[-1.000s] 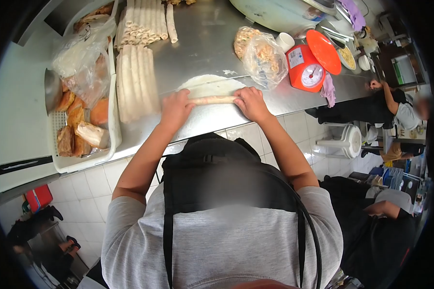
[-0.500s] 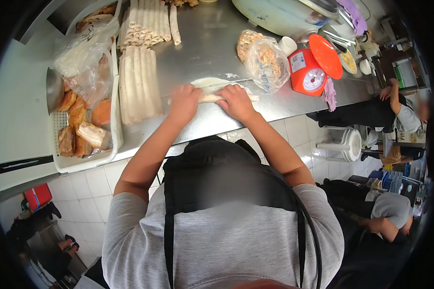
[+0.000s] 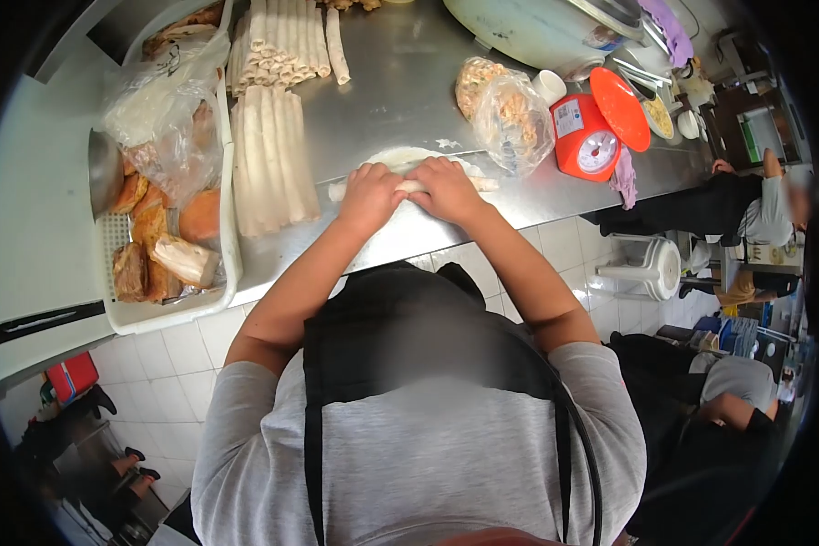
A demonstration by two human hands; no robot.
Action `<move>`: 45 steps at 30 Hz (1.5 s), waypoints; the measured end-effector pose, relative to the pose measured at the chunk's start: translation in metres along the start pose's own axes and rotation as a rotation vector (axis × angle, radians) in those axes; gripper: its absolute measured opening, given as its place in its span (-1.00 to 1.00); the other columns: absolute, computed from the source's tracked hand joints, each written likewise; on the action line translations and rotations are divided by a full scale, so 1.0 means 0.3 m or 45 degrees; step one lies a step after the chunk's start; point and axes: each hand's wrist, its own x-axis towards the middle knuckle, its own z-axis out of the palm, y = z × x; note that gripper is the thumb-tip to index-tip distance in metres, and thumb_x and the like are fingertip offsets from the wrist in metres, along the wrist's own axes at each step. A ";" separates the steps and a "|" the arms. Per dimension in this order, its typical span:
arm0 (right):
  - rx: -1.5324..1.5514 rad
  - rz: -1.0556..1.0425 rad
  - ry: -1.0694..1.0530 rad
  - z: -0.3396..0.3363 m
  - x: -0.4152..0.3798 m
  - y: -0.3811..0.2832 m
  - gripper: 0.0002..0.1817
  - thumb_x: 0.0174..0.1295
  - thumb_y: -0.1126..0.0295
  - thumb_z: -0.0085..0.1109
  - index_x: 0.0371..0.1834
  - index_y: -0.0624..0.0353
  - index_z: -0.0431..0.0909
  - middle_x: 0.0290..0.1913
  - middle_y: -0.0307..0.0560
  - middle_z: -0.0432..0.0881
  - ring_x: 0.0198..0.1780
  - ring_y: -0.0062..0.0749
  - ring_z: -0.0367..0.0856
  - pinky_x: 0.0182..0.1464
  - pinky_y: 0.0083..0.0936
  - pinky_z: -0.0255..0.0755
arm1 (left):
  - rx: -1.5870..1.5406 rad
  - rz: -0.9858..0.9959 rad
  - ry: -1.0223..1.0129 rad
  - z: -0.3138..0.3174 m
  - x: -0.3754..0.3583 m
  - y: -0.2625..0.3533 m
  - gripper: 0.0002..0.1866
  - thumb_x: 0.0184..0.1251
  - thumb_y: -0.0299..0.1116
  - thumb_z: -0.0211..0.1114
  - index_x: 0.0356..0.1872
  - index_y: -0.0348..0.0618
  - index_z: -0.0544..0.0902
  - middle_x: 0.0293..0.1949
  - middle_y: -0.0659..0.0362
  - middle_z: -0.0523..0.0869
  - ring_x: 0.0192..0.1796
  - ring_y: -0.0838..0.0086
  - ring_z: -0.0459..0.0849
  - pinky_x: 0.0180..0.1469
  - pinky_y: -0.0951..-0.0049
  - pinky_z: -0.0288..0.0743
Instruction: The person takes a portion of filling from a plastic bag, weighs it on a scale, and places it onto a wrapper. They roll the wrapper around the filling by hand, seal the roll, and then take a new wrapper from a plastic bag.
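My left hand point(image 3: 370, 196) and my right hand point(image 3: 444, 187) press side by side on a thin pale roll point(image 3: 411, 186) lying on a round wrapper sheet point(image 3: 400, 156) on the steel counter point(image 3: 382, 100). The roll's ends stick out past both hands, at left and right. To the left lies a row of finished long rolls point(image 3: 273, 159), with a further stack of rolls point(image 3: 278, 41) behind it.
A white basket point(image 3: 168, 305) of browned food and a plastic bag point(image 3: 155, 118) stands at the left. A bag of filling point(image 3: 510, 114), a white cup point(image 3: 549, 86) and an orange kitchen scale point(image 3: 591, 132) stand at the right. Other people are at the right, below counter level.
My hands have moved together toward the middle of the roll. The roll has gone further up the wrapper, so less flat sheet shows.
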 end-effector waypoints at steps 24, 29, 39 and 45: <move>-0.046 0.825 0.339 -0.474 0.190 0.584 -0.37 0.08 -0.02 0.05 0.05 0.28 0.32 -0.10 0.19 0.51 0.01 0.03 0.45 0.05 -0.27 0.30 | 0.296 -0.365 0.229 -0.067 -0.086 0.038 -0.67 -0.25 -0.34 0.41 -0.30 -0.03 0.64 -0.23 0.14 0.45 -0.09 0.22 0.38 -0.05 0.24 0.20; -0.135 0.738 -0.079 -0.397 0.261 0.819 -0.06 0.05 -0.18 -0.03 0.25 0.44 0.00 0.13 0.39 0.29 0.20 0.04 0.28 0.20 -0.30 0.16 | 0.319 -0.443 0.254 -0.059 -0.092 0.052 -0.67 -0.23 -0.34 0.40 -0.29 -0.02 0.64 -0.23 0.12 0.45 -0.09 0.21 0.39 -0.06 0.26 0.20; 0.803 0.219 0.340 -0.475 0.092 0.514 -0.47 0.26 0.06 -0.17 0.13 0.27 0.27 -0.32 -0.07 0.57 -0.25 -0.45 0.52 -0.09 -0.45 0.36 | 0.347 -0.453 0.366 -0.023 -0.105 0.053 -0.68 -0.21 -0.29 0.38 -0.32 -0.09 0.61 -0.23 0.06 0.46 -0.09 0.16 0.37 -0.05 0.18 0.24; 0.676 -0.345 -0.685 -0.228 -0.014 0.311 -0.40 0.16 0.11 -0.05 0.23 0.18 0.17 0.06 0.12 0.43 0.11 -0.10 0.39 0.18 -0.28 0.18 | 0.326 -0.482 0.380 -0.014 -0.108 0.049 -0.68 -0.21 -0.29 0.38 -0.31 -0.05 0.62 -0.19 0.06 0.44 -0.07 0.16 0.36 -0.04 0.19 0.25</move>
